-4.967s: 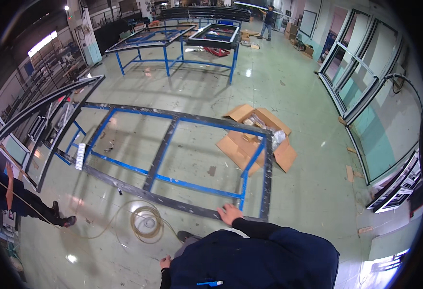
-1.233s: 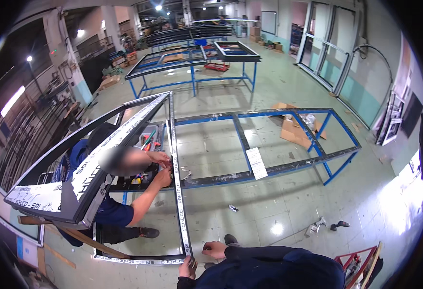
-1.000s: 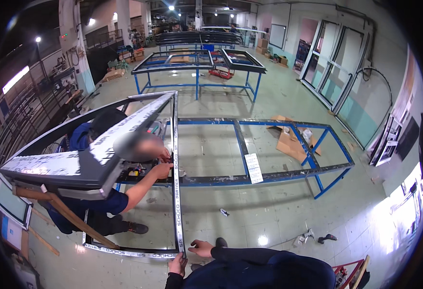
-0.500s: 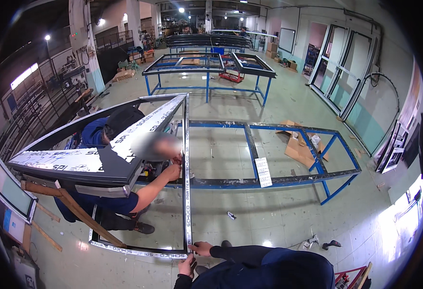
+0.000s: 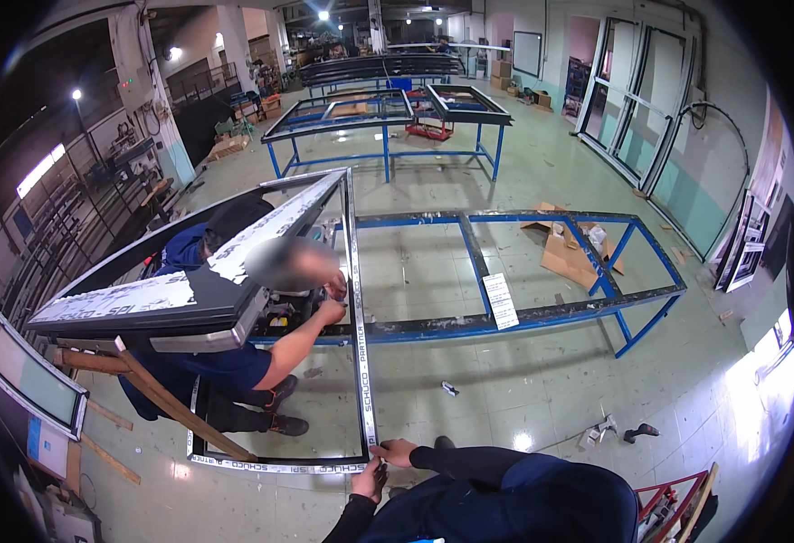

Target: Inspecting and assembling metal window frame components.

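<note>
Head view: a white-taped dark frame (image 5: 365, 380) extends from beside the counter (image 5: 442, 323) toward the wearer; its exact tilt cannot be told. Left hand (image 5: 368, 480) and right hand (image 5: 397, 452) are close together at the frame's near corner, fingers against it; cannot tell how firmly either grips. Co-worker's nearer hand (image 5: 331, 312) is at the long side, farther up. Step in hand, judged: attending to the corner, perhaps steadying it. Next move likely calls for a sure hold there, without jolting the co-worker's side.
</note>
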### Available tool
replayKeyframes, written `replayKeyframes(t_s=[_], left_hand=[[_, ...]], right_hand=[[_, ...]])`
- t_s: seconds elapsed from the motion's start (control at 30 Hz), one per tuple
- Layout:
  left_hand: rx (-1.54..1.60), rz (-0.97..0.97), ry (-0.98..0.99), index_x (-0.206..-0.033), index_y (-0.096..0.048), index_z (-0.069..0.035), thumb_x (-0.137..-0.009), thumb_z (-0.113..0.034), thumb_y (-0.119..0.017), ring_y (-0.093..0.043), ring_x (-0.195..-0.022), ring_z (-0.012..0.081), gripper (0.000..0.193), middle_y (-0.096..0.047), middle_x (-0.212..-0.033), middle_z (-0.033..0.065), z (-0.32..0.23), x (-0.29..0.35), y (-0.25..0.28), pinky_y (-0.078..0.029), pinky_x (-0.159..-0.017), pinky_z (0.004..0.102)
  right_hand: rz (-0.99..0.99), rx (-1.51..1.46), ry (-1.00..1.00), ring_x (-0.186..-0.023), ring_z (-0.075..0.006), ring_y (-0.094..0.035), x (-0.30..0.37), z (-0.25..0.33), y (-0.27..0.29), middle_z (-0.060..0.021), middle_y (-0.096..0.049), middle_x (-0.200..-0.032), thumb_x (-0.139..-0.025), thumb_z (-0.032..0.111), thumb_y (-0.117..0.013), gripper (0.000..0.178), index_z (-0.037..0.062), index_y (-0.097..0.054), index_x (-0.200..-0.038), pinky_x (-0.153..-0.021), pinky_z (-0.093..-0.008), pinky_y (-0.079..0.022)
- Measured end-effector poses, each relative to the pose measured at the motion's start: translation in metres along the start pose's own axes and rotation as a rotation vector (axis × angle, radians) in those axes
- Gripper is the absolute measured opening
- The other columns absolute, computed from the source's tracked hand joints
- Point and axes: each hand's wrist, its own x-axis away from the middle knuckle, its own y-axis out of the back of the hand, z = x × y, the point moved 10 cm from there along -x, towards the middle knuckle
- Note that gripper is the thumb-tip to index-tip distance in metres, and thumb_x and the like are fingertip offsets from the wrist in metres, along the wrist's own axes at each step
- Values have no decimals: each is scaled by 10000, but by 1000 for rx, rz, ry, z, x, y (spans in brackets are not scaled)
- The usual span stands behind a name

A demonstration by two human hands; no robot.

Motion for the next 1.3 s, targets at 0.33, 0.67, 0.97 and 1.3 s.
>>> replayKeyframes(t_s=[0.33,0.67,0.97,1.3], left_hand=[[-40,-9,-41,-1199,-527,-89,-909,-138,-801,-695,-838,205,402,-699,-1003,43,-2,4,37,-558,-860,428],[-34,-99,-107,-945,-553,-159,-1028,-366,-673,-632,-795,156,253,-549,-745,-47,-32,22,41,-513,-857,434],[15,-3,-28,-1153,-560,-82,-1050,-452,-644,-699,-901,232,393,-687,-1009,66,-11,8,37,-583,-828,435],[-27,-9,-21,-1216,-500,-102,-1011,-457,-707,-707,-1009,280,460,-524,-919,11,-21,17,25,-590,-849,466]], right_hand=[[-7,-109,-189,-1053,-377,-723,5,-4,-12,-216,-751,-1130,-977,725,-501,768,17,-700,-1197,-917,-447,-541],[-11,-78,-84,-1178,-421,-684,17,-1,-17,-303,-698,-1241,-841,664,-747,929,-102,-558,-1331,-988,-444,-535],[-19,-53,-9,-1100,-395,-708,11,5,-19,-312,-693,-1182,-799,777,-728,1093,-143,-493,-1340,-950,-425,-545],[122,-273,-94,-910,-222,-740,8,-10,-28,-189,-728,-1074,-908,708,-665,917,-99,-510,-1316,-799,-355,-569]])
